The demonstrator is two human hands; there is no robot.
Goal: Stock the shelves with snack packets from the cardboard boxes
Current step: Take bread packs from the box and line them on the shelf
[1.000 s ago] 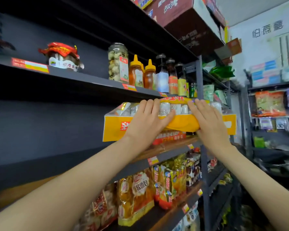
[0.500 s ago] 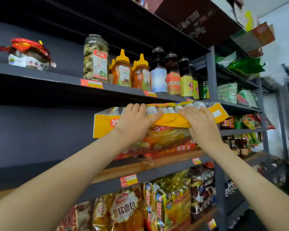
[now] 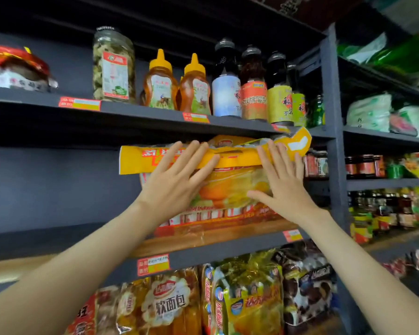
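Dark grey metal shelving (image 3: 334,117) fills the view, with a second bay of goods to the right. Its middle shelf (image 3: 228,252) carries a wooden board (image 3: 203,238). Below it stands a row of bread packets (image 3: 169,303).

On the board, at the right end of the middle shelf, stands the snack packet (image 3: 230,187), large and yellow. Its long axis runs left to right, parallel to the shelf's front edge, and its printed face is turned towards me. Its yellow top band lies just under the upper shelf (image 3: 143,112), and its upper right corner juts up past that shelf's edge.

I lay my left hand (image 3: 177,180) flat on the packet's left half, fingers straight and spread, tips on the top band. My right hand (image 3: 286,184) presses the right half the same way, its thumb stretched leftwards across the face. Neither hand curls round anything.

On the upper shelf stand a clear jar (image 3: 113,66), two honey squeeze bottles (image 3: 159,83) and dark-capped bottles (image 3: 252,85). A red price tag (image 3: 153,264) sits on the middle shelf's edge.
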